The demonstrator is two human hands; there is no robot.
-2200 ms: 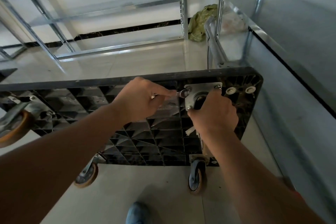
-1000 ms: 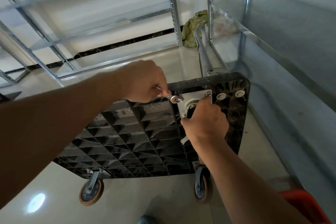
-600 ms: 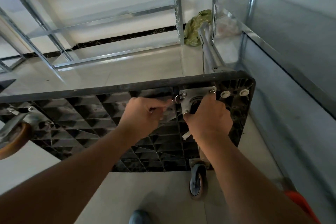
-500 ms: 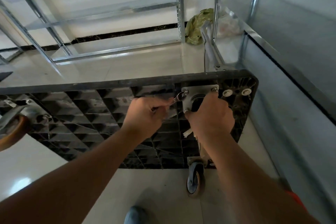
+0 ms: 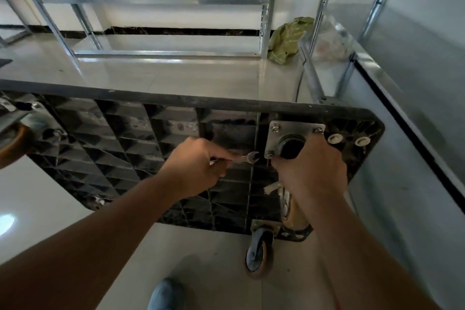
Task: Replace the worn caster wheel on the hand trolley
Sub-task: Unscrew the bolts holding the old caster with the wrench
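- The left hand (image 5: 201,166) pinches a small spanner (image 5: 245,158) by its handle, fingers curled round it; the open jaw end points right, just short of the lower-left bolt (image 5: 269,155) of the plate (image 5: 294,131).
- The right hand (image 5: 312,171) is curled round the caster (image 5: 292,146) under that plate, gripping it; the wheel itself is mostly hidden by the hand.
- The plate sits on the ribbed black underside of the trolley deck (image 5: 151,146), near its right corner, with bolts at its visible corners.
- The deck stands on edge on the tiled floor (image 5: 176,75); its handle (image 5: 310,75) runs away behind it.
- Another wheel (image 5: 259,254) hangs at the deck's lower edge, and one more (image 5: 12,143) shows at far left.
- Metal racks (image 5: 265,7) stand behind, with a green bag (image 5: 289,40) by one upright.
- A shoe (image 5: 166,294) shows at the bottom.
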